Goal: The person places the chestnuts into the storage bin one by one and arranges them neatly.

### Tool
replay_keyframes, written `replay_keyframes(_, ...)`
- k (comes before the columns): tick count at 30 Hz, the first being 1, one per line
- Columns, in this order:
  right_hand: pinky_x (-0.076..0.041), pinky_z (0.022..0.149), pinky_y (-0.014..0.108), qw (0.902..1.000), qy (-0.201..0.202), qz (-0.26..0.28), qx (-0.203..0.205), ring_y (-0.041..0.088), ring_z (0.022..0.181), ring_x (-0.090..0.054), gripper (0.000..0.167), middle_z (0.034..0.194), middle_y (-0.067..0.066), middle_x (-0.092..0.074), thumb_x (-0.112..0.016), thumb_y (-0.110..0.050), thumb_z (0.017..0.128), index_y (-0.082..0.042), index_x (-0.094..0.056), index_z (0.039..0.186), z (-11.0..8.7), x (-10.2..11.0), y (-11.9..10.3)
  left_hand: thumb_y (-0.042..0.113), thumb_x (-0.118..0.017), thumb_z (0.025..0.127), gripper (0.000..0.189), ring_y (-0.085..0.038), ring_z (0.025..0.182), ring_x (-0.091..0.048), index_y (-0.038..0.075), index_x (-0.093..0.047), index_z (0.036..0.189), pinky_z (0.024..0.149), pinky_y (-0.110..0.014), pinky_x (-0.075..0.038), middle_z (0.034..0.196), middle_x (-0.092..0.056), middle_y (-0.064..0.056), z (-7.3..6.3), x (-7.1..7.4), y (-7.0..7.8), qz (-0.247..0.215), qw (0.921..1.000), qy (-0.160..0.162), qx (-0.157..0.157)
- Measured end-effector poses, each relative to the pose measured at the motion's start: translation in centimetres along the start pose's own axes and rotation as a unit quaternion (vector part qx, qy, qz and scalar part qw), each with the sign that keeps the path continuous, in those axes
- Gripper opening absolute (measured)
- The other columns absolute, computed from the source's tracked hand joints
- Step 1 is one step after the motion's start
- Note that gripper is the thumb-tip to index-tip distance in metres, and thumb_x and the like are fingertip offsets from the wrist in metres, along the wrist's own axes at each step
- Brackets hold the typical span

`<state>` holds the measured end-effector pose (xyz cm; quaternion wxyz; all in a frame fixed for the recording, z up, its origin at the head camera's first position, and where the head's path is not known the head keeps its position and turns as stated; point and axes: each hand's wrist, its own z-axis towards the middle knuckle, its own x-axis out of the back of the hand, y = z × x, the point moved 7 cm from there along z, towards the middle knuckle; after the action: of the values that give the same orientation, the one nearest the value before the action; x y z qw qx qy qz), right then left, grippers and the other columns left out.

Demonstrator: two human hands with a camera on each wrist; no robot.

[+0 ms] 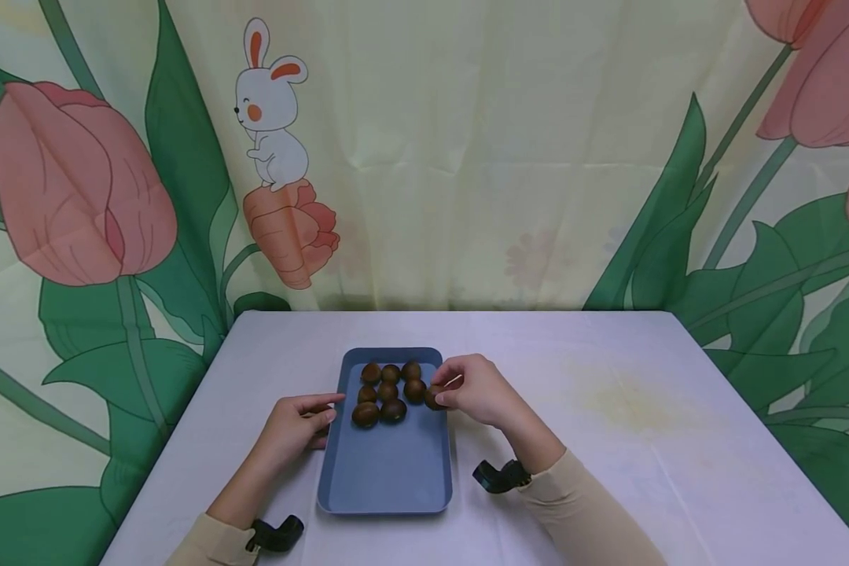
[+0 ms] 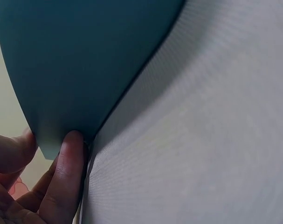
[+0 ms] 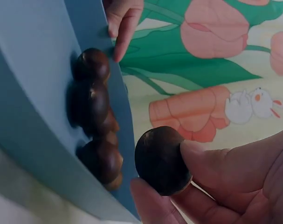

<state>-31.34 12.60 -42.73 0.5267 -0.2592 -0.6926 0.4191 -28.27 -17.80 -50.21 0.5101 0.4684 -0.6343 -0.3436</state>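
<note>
A blue tray (image 1: 385, 479) lies on the white table with several glossy brown chestnuts (image 1: 387, 392) grouped in its far half. At the tray's left edge, my left hand (image 1: 293, 424) holds the rim, some fingers against the outer wall (image 2: 62, 60). Over the right rim, my right hand (image 1: 477, 389) pinches one chestnut (image 3: 162, 161) between thumb and fingers. That chestnut hangs clear of the tray in the right wrist view, apart from the row of chestnuts (image 3: 97, 100) on the tray. Chestnuts are out of sight in the left wrist view.
The white tabletop (image 1: 594, 472) extends to both sides of the tray. Behind it hangs a curtain (image 1: 467, 157) printed with tulips, leaves and a rabbit on a carrot. Black wrist mounts (image 1: 501, 476) sit at both cuffs.
</note>
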Motion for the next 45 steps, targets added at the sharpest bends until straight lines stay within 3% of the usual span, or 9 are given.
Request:
replay_keyframes(28,-0.057,0.069,0.028,0.9928,0.023,-0.117,0.012,0.017,0.082,-0.065,0.013,0.093,0.000,-0.075,-0.086,-0.002,0.086,-0.012,-0.081,0.093,2.3,-3.5,-1.0,0.005,-0.070,0.103,0.031,-0.017,0.092,-0.076,0.011,-0.077,0.133,0.071,-0.034,-0.069,0.127,-0.071,-0.020,0.4,0.0,-0.4,-0.009,1.0000,-0.001,0.000)
replay_keyframes(45,-0.058,0.071,0.031,0.9839,0.004,-0.176,0.031,0.016,0.082,-0.064,0.014,0.089,-0.001,-0.076,-0.086,0.000,0.084,-0.012,-0.082,0.089,2.6,-4.6,-1.7,0.005,-0.071,0.103,0.034,-0.018,0.089,-0.077,0.009,-0.075,0.136,0.068,-0.034,-0.069,0.126,-0.072,-0.021,0.4,0.0,-0.4,-0.015,0.9998,-0.011,-0.010)
